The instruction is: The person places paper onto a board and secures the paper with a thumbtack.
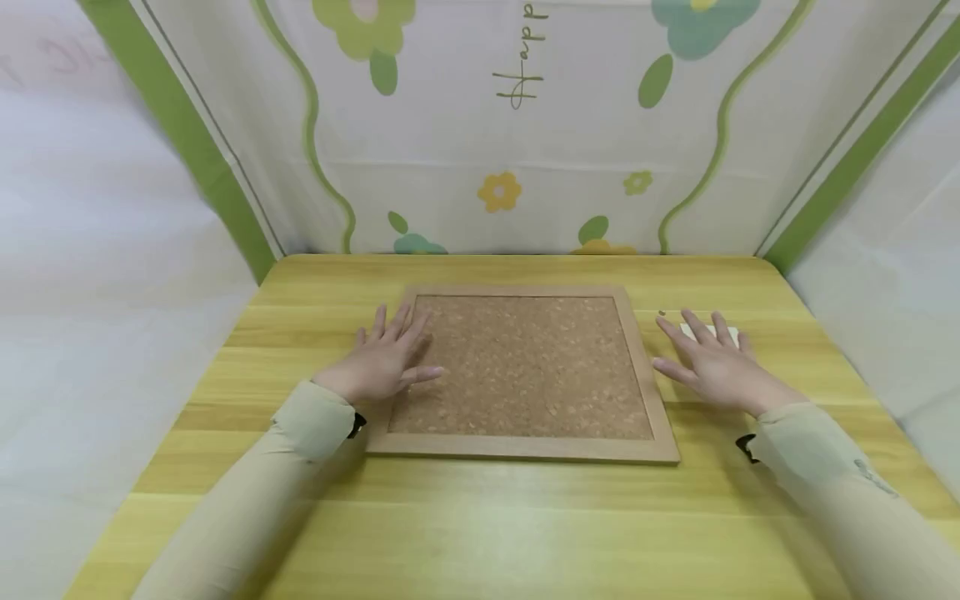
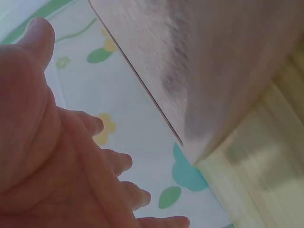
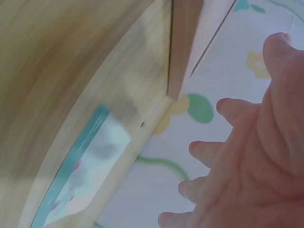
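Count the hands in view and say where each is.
2. The left hand is over the left edge of the framed cork board; the right hand is right of the board, partly hiding a white card in the head view.

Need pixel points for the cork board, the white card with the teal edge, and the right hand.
Cork board (image 1: pixel 525 367): head view, middle of the cork surface.
White card (image 3: pixel 94 166): right wrist view, on its white face.
Right hand (image 1: pixel 716 371): head view, back of the hand.
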A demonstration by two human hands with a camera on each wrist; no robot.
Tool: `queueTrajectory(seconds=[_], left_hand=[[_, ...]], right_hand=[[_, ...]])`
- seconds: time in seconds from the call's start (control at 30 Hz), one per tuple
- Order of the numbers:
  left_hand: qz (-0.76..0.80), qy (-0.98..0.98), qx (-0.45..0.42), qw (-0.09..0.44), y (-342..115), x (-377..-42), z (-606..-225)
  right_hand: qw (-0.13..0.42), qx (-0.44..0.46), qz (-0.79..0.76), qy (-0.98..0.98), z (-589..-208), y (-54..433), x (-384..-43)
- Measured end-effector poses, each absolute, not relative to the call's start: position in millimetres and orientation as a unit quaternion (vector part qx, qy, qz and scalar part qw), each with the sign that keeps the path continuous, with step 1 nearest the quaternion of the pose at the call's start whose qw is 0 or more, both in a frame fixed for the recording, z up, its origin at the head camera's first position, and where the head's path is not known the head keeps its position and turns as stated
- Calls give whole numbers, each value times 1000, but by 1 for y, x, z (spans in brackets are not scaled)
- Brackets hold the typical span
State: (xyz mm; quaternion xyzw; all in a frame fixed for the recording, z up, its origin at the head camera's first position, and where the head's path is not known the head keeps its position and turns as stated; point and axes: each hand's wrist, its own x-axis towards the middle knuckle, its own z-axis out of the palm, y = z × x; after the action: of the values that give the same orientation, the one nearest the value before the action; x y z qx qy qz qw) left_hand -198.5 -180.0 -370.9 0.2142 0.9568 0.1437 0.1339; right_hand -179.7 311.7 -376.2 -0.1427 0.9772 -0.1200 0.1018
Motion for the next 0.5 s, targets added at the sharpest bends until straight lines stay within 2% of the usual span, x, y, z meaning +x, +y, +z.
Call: queueTrajectory(seconds=[0.5], left_hand=[[140, 966, 163, 144, -210, -207, -373]], right_hand=[[116, -84, -130, 981, -384, 378, -184]])
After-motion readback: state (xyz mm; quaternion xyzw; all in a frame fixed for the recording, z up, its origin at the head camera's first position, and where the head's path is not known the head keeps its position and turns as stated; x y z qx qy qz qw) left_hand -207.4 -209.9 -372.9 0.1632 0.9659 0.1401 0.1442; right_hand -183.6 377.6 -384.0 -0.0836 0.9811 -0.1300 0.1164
